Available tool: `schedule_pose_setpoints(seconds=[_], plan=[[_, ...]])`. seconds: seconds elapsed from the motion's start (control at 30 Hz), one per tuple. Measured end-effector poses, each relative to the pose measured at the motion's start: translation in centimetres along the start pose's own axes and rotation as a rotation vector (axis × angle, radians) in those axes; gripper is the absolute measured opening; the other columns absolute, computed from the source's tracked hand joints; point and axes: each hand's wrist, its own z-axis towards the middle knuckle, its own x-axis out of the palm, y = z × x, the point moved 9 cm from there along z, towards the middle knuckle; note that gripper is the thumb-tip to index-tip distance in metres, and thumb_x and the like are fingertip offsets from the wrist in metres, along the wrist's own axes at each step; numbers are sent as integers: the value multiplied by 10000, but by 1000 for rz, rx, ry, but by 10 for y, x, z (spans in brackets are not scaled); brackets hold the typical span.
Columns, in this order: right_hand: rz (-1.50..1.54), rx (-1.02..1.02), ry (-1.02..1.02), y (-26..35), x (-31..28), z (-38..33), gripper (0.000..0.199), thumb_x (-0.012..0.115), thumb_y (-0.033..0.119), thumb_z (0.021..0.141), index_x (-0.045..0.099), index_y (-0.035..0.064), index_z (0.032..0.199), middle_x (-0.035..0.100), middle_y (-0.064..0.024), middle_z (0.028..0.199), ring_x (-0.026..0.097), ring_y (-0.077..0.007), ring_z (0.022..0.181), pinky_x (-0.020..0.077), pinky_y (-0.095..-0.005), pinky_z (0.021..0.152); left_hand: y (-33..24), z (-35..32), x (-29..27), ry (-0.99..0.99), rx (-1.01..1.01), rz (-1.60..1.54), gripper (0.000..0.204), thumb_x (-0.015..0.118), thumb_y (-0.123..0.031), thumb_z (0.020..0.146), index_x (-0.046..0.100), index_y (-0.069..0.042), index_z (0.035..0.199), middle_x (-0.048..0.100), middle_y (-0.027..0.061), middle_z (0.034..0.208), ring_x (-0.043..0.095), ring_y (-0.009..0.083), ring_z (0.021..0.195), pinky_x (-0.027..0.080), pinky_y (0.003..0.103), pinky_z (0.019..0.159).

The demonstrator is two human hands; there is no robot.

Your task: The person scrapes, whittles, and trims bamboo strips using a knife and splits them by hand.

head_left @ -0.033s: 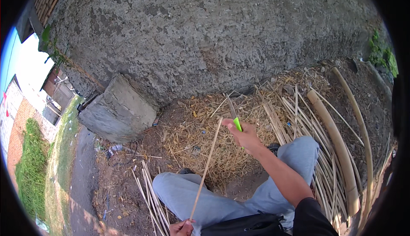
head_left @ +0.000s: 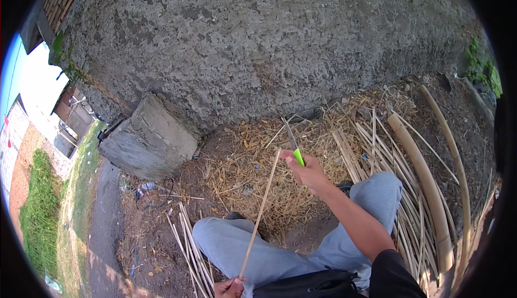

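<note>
My right hand [head_left: 308, 173] is closed round the bright green handle of a knife [head_left: 292, 139], its narrow grey blade pointing up and away from me. One finger of that hand reaches out to the far tip of a thin bamboo strip [head_left: 263, 203]. Low in the picture, near my left knee, my left hand [head_left: 230, 288] pinches the strip's near end. The strip slants up across my lap in front of my jeans [head_left: 231, 244]. Part of my left hand is cut off by the lower edge.
Bamboo strips [head_left: 371, 141] lie heaped at my right beside a thick bamboo pole [head_left: 425, 190]. More strips [head_left: 186, 244] lie at my left. Shavings [head_left: 237, 168] cover the ground before me. A concrete block [head_left: 151, 136] stands against the rough wall [head_left: 258, 39].
</note>
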Motion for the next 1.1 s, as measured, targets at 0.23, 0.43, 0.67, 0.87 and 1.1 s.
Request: schedule_pose_setpoints(seconds=[0.23, 0.43, 0.67, 0.87, 1.1], plan=[[72, -150, 8, 15, 7, -3, 350, 667, 249, 965, 684, -53, 1140, 612, 23, 725, 469, -47, 532, 367, -264, 455, 5, -2, 3, 27, -15, -11, 274, 577, -210, 1004, 655, -33, 810, 408, -76, 555, 318, 25, 463, 213, 222, 431], [-92, -94, -111, 15, -12, -2, 259, 667, 246, 962, 701, -11, 953, 510, 41, 592, 389, -26, 475, 271, -251, 408, 6, -5, -3, 8, -11, -18, 293, 568, -220, 1009, 641, -43, 788, 397, -76, 556, 316, 28, 463, 213, 224, 432], [-237, -207, -147, 16, -19, 3, 277, 621, 256, 989, 635, 48, 805, 469, 59, 589, 353, -30, 496, 260, -260, 437, -7, -10, -5, -6, 34, 83, 362, 573, -204, 1002, 591, -72, 665, 418, -67, 557, 327, 32, 482, 217, 239, 448], [5, -198, -294, 23, -38, 7, 337, 574, 251, 1008, 575, 27, 756, 500, 27, 653, 413, -62, 573, 333, -280, 509, -8, -14, -11, -45, 2, 64, 354, 562, -186, 1007, 592, -74, 672, 432, -67, 573, 334, 34, 504, 220, 243, 463], [-445, -243, -294, 16, -46, 15, 317, 634, 292, 969, 691, -17, 926, 656, -21, 766, 570, -87, 672, 453, -304, 605, 7, -14, -28, -47, -23, 111, 291, 570, -244, 1018, 655, -50, 818, 426, -80, 610, 343, 27, 541, 236, 229, 484]])
